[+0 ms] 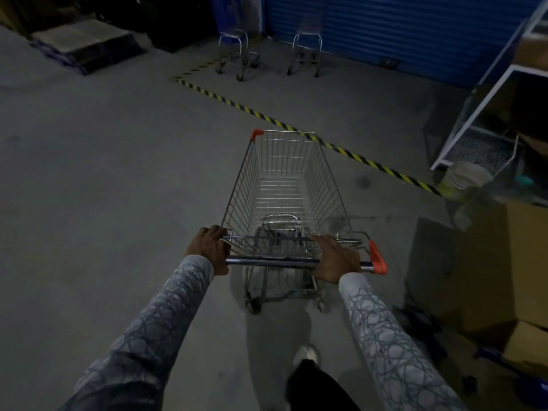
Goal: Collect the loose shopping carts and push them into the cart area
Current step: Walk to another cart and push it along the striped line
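left hand (211, 250) | right hand (335, 258) | both grip cart handle (272, 261)

Silver wire cart (243, 185), orange-red caps (377, 258) on handle end and front corner. Yellow-black striped tape (234, 105) across grey floor (103, 173). Blue ribbed shutter (385, 28) at the back. Pale grey sleeves (166, 315) with dark webby line pattern. White shoe (307, 354), brown boxes (474, 277).

Pale grey long sleeves covered in a darker web of loopy, scribbly lines, same print on the left sleeve (166, 321) and right sleeve (382, 330). The left hand (210, 247) and right hand (336, 258) are bare. There's a black trouser leg (314, 387) and a white shoe (307, 353) too.
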